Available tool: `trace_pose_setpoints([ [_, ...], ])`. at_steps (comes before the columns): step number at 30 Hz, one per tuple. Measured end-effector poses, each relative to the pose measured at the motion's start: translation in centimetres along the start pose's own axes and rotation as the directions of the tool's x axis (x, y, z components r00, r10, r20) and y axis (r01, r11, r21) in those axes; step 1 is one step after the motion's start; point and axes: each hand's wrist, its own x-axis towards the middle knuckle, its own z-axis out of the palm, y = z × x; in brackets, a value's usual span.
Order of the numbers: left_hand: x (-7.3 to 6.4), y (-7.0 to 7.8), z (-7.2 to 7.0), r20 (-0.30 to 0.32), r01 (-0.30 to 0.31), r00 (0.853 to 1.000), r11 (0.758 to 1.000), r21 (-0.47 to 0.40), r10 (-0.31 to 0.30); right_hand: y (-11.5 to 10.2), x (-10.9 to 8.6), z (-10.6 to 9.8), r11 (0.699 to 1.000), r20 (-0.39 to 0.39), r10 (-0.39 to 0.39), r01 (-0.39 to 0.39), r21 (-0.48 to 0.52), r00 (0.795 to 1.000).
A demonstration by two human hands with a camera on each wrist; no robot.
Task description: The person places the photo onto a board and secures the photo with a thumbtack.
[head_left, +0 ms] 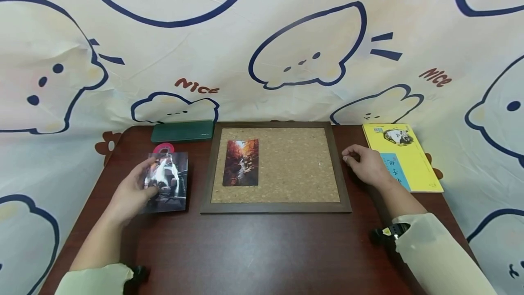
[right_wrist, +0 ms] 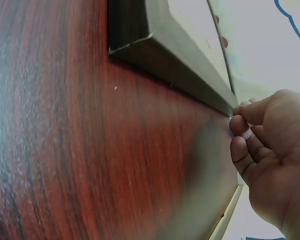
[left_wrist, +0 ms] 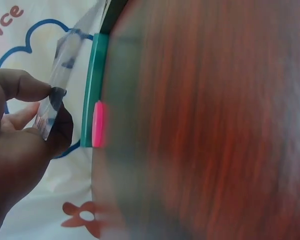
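My left hand [head_left: 130, 193] pinches a glossy dark photo print [head_left: 171, 185] by its left side, thumb in front and fingers behind. In the left wrist view this print [left_wrist: 60, 75] shows nearly edge-on, tilted, above the table. A cork board [head_left: 294, 163] with a brown frame lies in the middle. On its left part lies a photo print [head_left: 241, 163] of a stream among orange trees. My right hand [head_left: 366, 165] is just right of the board's frame, its fingers loosely curled; in the right wrist view the fingertips [right_wrist: 240, 125] overlap the frame's far corner.
Behind the held print lies a pink ring [head_left: 164, 146], like a tape roll. A long green case [head_left: 183, 131] stands at the back left. A yellow book [head_left: 413, 158] with a blue panel lies at the right, partly under my right hand. A patterned cloth [head_left: 229, 58] hangs behind the table.
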Motion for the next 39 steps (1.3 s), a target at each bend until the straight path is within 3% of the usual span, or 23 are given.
trace_pose_setpoints([
  [7,0.3,1.2,0.9,0.022,-0.031,0.999,0.998,-0.058,0.033,-0.7,-0.5,-0.5,0.999,-0.018,-0.031,0.031,0.03,0.999],
  [17,1.2,2.6,2.1,0.03,-0.064,0.997,0.997,-0.048,0.066,-1.4,-0.7,-0.3,0.998,-0.016,-0.02,0.021,0.051,1.0],
  [24,1.8,3.7,3.1,0.045,-0.053,0.997,0.997,-0.047,0.055,-2.1,-0.6,-0.2,0.997,-0.004,-0.023,0.023,0.076,1.0],
  [39,3.4,5.7,6.5,0.083,-0.05,0.995,0.991,-0.127,0.061,-3.0,-0.4,0.8,0.995,-0.027,-0.055,0.058,0.086,0.998],
])
